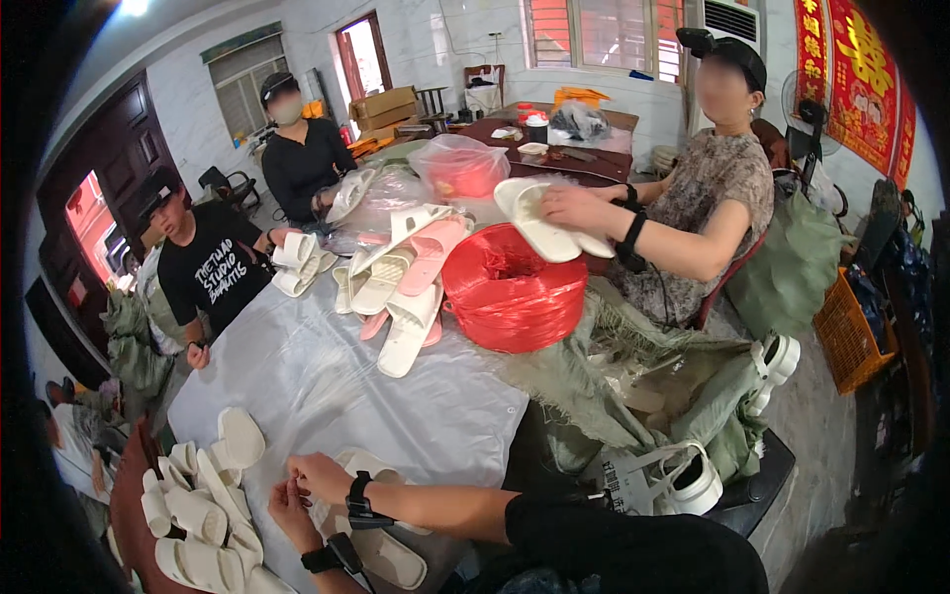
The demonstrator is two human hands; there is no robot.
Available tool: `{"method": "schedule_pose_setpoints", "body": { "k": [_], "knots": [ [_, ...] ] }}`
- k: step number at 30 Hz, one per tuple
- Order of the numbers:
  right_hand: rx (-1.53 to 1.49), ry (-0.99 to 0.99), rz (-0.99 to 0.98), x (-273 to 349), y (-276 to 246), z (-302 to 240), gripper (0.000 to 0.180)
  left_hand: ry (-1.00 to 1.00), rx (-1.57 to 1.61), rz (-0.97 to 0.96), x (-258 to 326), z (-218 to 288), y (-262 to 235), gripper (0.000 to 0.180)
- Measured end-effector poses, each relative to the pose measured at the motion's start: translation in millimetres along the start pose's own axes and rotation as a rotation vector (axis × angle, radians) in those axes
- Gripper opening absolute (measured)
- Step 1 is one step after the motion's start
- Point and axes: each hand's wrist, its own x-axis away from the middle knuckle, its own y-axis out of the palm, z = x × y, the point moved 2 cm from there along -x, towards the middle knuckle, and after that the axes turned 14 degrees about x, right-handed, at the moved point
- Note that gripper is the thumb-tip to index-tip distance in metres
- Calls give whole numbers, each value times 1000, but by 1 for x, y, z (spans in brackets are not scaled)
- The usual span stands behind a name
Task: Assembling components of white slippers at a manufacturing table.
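Note:
Near the table's front edge, my left hand and my right hand come together with their fingers pinched. Whatever lies between the fingertips is too small to make out. Below my wrists are cream slide slippers, one sole showing by my left wrist and another partly covered by my right arm. To the left of my hands lies a heap of cream slides, overlapping one another. Each of my wrists wears a black strap.
A pile of cream and pink slides sits mid-table beside a large red roll of plastic twine. Green woven sacking covers the right side. One co-worker at right holds cream slides; two others sit across and left. A pink basin stands behind.

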Motion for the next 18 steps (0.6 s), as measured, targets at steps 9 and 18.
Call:
{"method": "schedule_pose_setpoints", "body": {
  "k": [9, 18],
  "knots": [
    [41, -16, 116, -7, 12, 9, 10, -128, 315, 61, 1, -29, -21, 13],
    [49, 68, -17, 1, -7, -2, 14, -197, 371, 107, 11, -23, -19, 16]
  ]
}}
